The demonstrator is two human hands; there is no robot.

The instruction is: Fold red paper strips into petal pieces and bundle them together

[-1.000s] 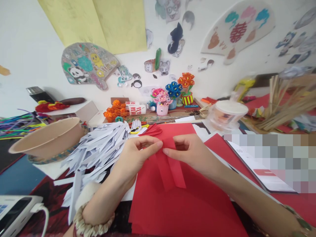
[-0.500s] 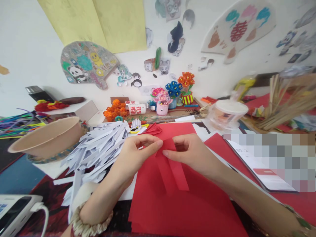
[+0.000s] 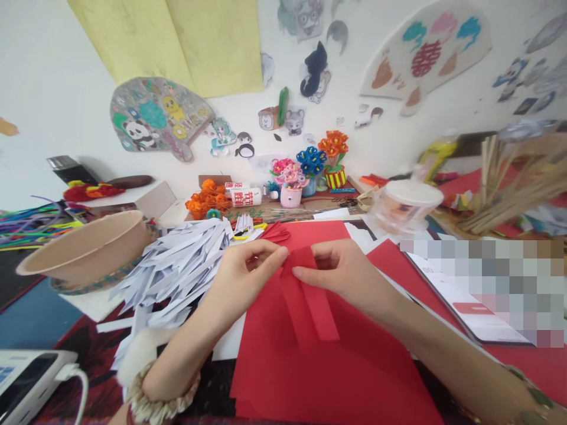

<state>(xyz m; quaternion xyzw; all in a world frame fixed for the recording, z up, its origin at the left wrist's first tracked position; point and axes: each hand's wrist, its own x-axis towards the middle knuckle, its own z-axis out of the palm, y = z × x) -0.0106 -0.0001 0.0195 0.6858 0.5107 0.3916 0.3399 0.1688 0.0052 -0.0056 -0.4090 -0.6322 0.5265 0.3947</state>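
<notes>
A folded red paper strip (image 3: 322, 316) is held up between my hands, its free end hanging toward me. My right hand (image 3: 343, 268) pinches the strip near its top, thumb in front and fingers behind. At the strip's upper left edge, my left hand (image 3: 245, 271) is closed, thumb against the fingers; its fingertips are partly hidden. Beside the hanging end runs a darker red band, and I cannot tell whether it is paper or shadow. Below both hands lies a stack of red paper sheets (image 3: 328, 378). Several small folded red pieces (image 3: 277, 232) rest just beyond my left hand.
Folded white paper strips (image 3: 177, 265) are heaped at left, beside a tan bowl (image 3: 88, 248). A phone or tablet (image 3: 460, 301) lies at right on red paper. Small flower pots (image 3: 291, 196) and a lidded plastic tub (image 3: 410, 203) stand at the back. A white device (image 3: 35, 378) sits front left.
My left thumb has shifted slightly left along the strip's upper edge. My right hand keeps its pinch, and the hanging end stays almost in place.
</notes>
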